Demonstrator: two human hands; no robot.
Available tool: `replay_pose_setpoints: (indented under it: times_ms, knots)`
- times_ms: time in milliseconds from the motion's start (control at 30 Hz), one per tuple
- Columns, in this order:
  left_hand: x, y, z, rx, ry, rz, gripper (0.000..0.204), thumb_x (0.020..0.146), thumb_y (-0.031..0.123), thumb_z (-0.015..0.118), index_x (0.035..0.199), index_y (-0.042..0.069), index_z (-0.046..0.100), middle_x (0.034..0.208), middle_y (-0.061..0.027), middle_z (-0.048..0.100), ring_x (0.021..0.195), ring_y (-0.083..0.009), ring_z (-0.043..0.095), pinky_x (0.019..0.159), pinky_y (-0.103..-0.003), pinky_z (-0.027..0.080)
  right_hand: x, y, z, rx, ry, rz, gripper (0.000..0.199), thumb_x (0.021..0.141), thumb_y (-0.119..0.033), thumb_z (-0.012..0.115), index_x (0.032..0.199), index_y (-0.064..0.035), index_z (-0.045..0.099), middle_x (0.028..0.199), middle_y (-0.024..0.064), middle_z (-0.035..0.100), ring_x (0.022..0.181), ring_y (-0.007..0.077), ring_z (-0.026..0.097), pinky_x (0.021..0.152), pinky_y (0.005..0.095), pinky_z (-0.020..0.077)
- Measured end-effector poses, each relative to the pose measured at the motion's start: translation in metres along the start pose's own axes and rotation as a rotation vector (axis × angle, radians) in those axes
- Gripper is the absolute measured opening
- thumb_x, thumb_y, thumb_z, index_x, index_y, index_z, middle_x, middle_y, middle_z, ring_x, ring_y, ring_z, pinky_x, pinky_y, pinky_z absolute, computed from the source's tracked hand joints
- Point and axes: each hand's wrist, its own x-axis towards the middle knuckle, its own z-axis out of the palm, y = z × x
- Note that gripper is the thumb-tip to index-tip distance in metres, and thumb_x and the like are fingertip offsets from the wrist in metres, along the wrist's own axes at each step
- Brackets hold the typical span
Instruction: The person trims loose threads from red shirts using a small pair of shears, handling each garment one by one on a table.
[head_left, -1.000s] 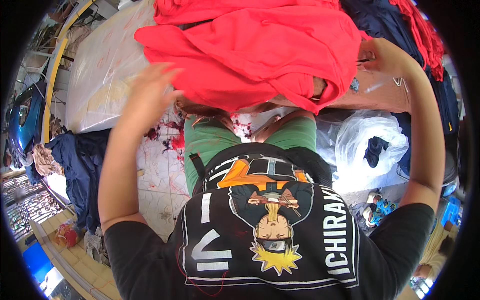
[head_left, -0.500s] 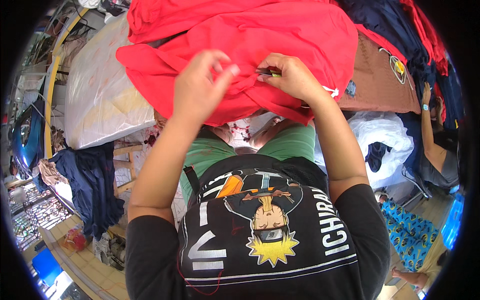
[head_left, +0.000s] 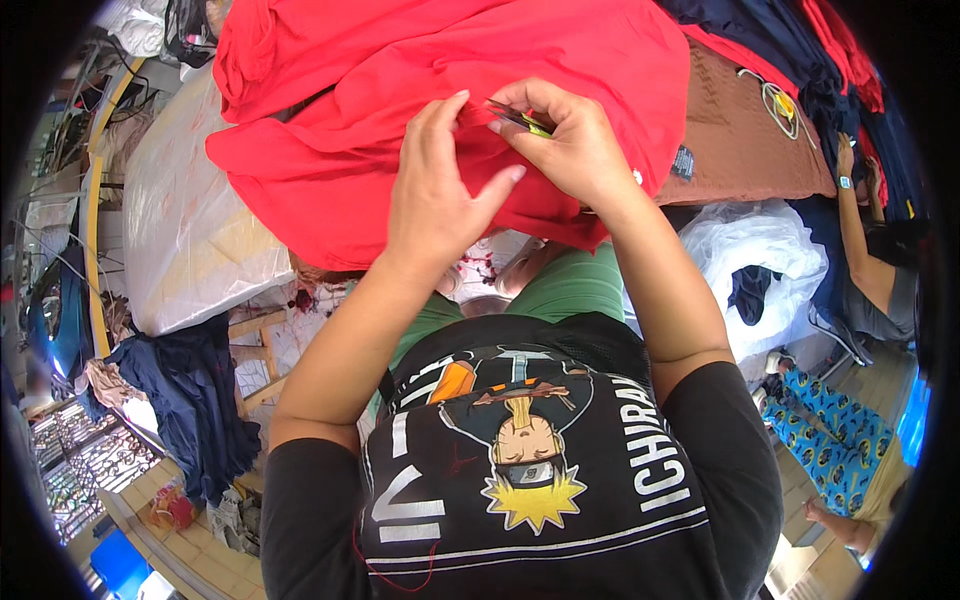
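Note:
A large piece of red cloth [head_left: 330, 170] lies in loose folds before me and hangs over my knees. My right hand [head_left: 575, 145] grips a small pair of thread snips [head_left: 522, 119], dark blades pointing left with a yellow-green part by the fingers. Just left of the blades, my left hand [head_left: 436, 190] is over the cloth, thumb and fingers spread apart. No object shows in that hand.
To the left lies a plastic-wrapped slab [head_left: 185, 230]; dark blue cloth [head_left: 185, 400] hangs below it. A brown padded surface [head_left: 735, 130] with a coiled cord [head_left: 785, 108] extends rightward. Beside it is a white plastic bag [head_left: 760, 240]. Another person's arm [head_left: 855, 220] shows at far right.
My left hand has opened wider and moved slightly right and down. My right hand has risen a little, with more of the snips showing. The whole view has shifted slightly.

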Motion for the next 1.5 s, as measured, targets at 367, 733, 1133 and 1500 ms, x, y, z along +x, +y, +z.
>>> replay_pose_setpoints:
  times_ms: [367,733,1133,1500]
  knots:
    - [0.031,0.0,-0.041,-0.154,-0.175,-0.062,0.046,0.076,-0.012,0.052,0.12,0.002,0.053,0.111,-0.0168,0.058,0.106,-0.0303,0.059,0.092,-0.035,0.048,-0.01,-0.03,-0.022,0.059,0.133,-0.206,0.016,0.089,-0.013,0.067,0.1,-0.0001,0.067,0.082,-0.0011,0.064,0.077,0.0058,0.054,0.07,0.0221,0.045]
    - [-0.007,0.001,-0.074,-0.894,-0.478,-0.596,0.045,0.089,0.0,0.056,0.133,-0.002,0.049,0.121,-0.0088,0.06,0.106,-0.0096,0.056,0.093,-0.025,0.045,0.002,0.0,-0.001,0.036,-0.001,-0.063,0.03,0.085,-0.029,0.072,0.087,0.0003,0.066,0.065,0.0019,0.051,0.062,0.0081,0.045,0.058,0.0264,0.0415]
    - [-0.009,0.015,-0.06,-0.749,-0.333,-0.556,0.036,0.088,0.008,0.066,0.121,-0.003,0.059,0.102,-0.0086,0.067,0.092,-0.0089,0.061,0.083,-0.023,0.05,-0.017,-0.04,-0.006,0.114,-0.139,-0.019,0.006,0.086,-0.006,0.068,0.088,-0.0011,0.066,0.083,-0.0011,0.061,0.077,0.007,0.055,0.071,0.0219,0.0437]
    - [-0.009,0.028,-0.051,-0.454,-0.204,-0.433,0.017,0.083,0.013,0.072,0.098,0.004,0.072,0.078,-0.0035,0.068,0.073,-0.0066,0.061,0.067,-0.022,0.05,-0.02,-0.051,-0.003,0.073,-0.143,-0.19,0.004,0.091,-0.003,0.06,0.091,0.0005,0.06,0.084,0.0022,0.061,0.08,0.009,0.059,0.072,0.0236,0.0482]
